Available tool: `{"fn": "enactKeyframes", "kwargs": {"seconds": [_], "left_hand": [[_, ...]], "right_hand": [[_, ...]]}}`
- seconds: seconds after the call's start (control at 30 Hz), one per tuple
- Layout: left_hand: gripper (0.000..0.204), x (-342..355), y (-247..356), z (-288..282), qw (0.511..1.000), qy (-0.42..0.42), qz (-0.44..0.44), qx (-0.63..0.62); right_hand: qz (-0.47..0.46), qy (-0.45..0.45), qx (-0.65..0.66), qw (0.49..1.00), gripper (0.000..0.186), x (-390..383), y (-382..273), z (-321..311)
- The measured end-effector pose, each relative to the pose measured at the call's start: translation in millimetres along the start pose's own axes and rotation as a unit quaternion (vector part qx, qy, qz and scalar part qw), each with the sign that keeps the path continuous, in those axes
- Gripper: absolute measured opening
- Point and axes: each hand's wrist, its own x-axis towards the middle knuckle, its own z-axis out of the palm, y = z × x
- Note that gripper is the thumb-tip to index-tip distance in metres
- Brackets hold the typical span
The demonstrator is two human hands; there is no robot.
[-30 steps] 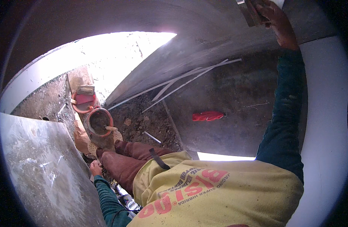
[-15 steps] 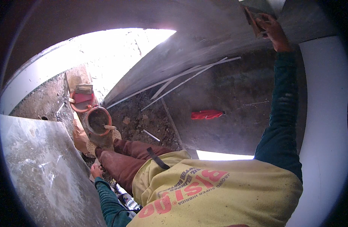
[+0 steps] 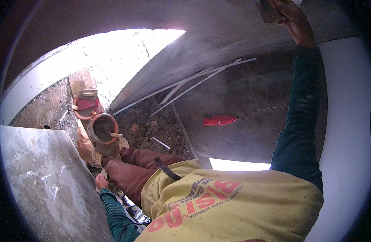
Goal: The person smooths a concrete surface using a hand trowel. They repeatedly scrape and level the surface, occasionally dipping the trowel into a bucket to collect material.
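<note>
The right grip is closed on a flat plastering trowel, held out at the far end of the stretched arm, in front of the grey wall. The trowel juts to the left of this grip. Its visible left edge slants down and slightly right; the knuckles and the top border hide the rest, so the full long axis cannot be told. Whether its face touches the wall is also unclear.

Well below and left of the right grip, beyond the left grip, stands a round orange bucket holding dark grey mix, with a pale wooden handle lying over its near right rim. Just behind it, farther from the left grip, a second orange container has a dark red piece within its rim and a brown block at its far side.

The trowel looks dark brown and dull, with a flat, straight-edged plate. The left grip has curled fingers beside the edge of a smeared grey board; whether it grasps anything cannot be told. A crumpled red bag lies below and left of the right grip.
</note>
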Motion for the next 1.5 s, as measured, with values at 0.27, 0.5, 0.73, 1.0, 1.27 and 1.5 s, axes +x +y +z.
{"fn": "enactKeyframes", "kwargs": {"seconds": [0.27, 0.5, 0.73, 1.0, 1.27, 1.5], "left_hand": [[0.039, 3, 0, 0, 1.0, -0.01, 0.026, -0.004], [0.041, 12, -5, -3, 1.0, 0.001, -0.004, 0.014], [0.039, 11, -3, 0, 0.999, -0.006, 0.044, 0.004], [0.039, 5, 3, 1, 1.0, 0.004, 0.015, 0.024], [0.04, 21, 5, 4, 0.998, -0.019, 0.062, 0.004], [0.038, 20, 11, 6, 0.999, 0.0, 0.041, 0.028]], "right_hand": [[0.069, 0.052, -0.026, 0.996, 0.07, -30, 67, -18], [0.095, 0.063, -0.01, 0.993, 0.073, 4, 132, -45], [0.095, 0.069, -0.04, 0.992, 0.074, 1, 133, -37], [0.056, 0.085, -0.09, 0.991, 0.073, -3, 115, -22], [0.035, 0.045, 0.182, 0.982, 0.064, 12, 82, -29], [-0.04, -0.07, 0.052, 0.995, 0.07, -5, 95, -45]]}}
